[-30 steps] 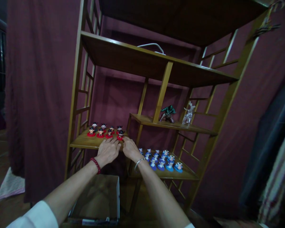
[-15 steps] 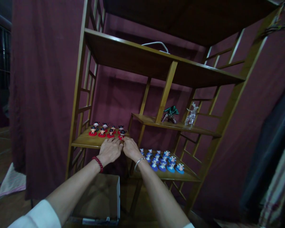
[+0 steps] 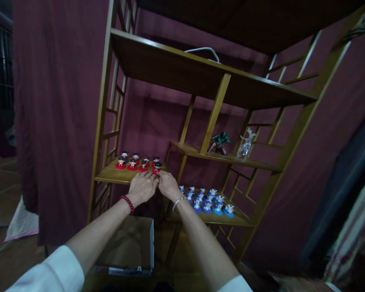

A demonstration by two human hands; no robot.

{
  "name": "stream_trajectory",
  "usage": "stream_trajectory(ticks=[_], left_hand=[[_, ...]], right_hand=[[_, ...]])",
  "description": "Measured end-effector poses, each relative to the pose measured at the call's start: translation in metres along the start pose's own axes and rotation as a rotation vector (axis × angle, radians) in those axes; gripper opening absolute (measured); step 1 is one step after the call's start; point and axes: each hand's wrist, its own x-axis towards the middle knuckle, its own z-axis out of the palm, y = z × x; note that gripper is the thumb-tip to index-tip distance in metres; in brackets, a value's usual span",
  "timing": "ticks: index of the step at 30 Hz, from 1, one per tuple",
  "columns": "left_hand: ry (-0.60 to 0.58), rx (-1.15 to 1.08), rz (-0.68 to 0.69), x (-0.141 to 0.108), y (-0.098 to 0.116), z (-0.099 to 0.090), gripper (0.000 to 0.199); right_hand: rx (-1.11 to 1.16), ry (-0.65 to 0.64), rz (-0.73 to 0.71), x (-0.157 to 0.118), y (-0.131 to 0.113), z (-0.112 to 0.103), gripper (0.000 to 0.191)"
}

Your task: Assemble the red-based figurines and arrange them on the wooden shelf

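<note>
Two rows of small black-haired figurines on red round bases (image 3: 132, 164) stand on the left shelf board (image 3: 109, 175). My right hand (image 3: 168, 186) is at the front right figurine (image 3: 157, 167), its fingers closed at the red base. Beside it, my left hand (image 3: 142, 188) lies over the shelf's front edge with fingers stretched forward, close to the same figurine. The two thumbs nearly meet, and the backs of the hands hide part of the base. A red bead bracelet (image 3: 127, 202) circles my left wrist, a silver bangle (image 3: 178, 201) my right.
Several blue and purple-based figurines (image 3: 207, 207) fill the lower right shelf. Above them stand a green-caped figure (image 3: 219, 142) and a clear deer-like ornament (image 3: 246, 144). An open cardboard box (image 3: 124, 243) sits below my arms. A wooden post (image 3: 215, 113) divides the shelves.
The view has shifted slightly, so the shelf's lower boards sit a little higher in the picture. Both hands remain at the front right red-based figurine.
</note>
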Motion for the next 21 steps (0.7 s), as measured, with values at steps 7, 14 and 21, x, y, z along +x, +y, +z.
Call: stream_trajectory(ticks=[7, 14, 21], left_hand=[[0.093, -0.035, -0.099, -0.008, -0.009, -0.006, 0.029], [0.051, 0.025, -0.175, -0.010, -0.025, -0.019, 0.031], [-0.048, 0.054, -0.135, -0.011, -0.030, -0.020, 0.038]], right_hand=[[0.121, 0.183, -0.068, -0.007, -0.003, 0.003, 0.035], [0.156, 0.084, -0.108, 0.007, -0.023, 0.002, 0.032], [0.057, -0.059, 0.005, 0.025, -0.035, 0.007, 0.025]])
